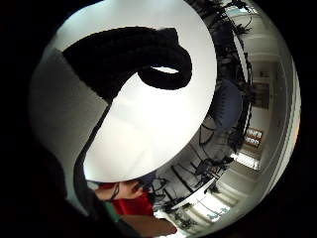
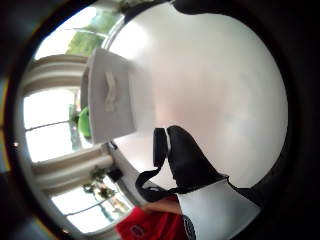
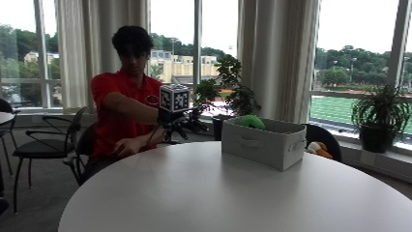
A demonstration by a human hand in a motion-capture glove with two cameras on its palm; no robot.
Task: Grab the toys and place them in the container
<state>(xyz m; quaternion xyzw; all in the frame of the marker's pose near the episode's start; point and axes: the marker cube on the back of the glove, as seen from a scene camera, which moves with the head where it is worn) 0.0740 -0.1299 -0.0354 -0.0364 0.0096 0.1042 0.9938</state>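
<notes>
A person in a red shirt sits at the far edge of a round white table (image 3: pixel 193 193), gloved right hand (image 3: pixel 172 126) raised above that edge, apart from the surface and short of the grey fabric container (image 3: pixel 262 142). The container stands on the table toward its far right edge, handle side turned to the outside camera, open top upward so that toys can be dropped in from above. A green toy (image 3: pixel 250 122) shows over its rim, so at least one item is judged already inside; the thumb-side palm view shows the same green shape (image 2: pixel 84 122) beside the container wall (image 2: pixel 112 102). An orange and white toy (image 3: pixel 318 149) lies beyond the table's right edge, behind the container, apparently on a chair or ledge; what supports it cannot be told.

In the palm views the gloved fingers (image 1: pixel 148 54) curl loosely over bare tabletop (image 1: pixel 148 129), with nothing between them: the hand is relaxed and holds nothing. The bare hand (image 3: pixel 132 145) rests at the table's near-person edge, idle.

No toy lies on the visible tabletop. The hand's raised, unloaded posture near the container suggests either a release just made or a reach toward the next toy; which one cannot be judged.
</notes>
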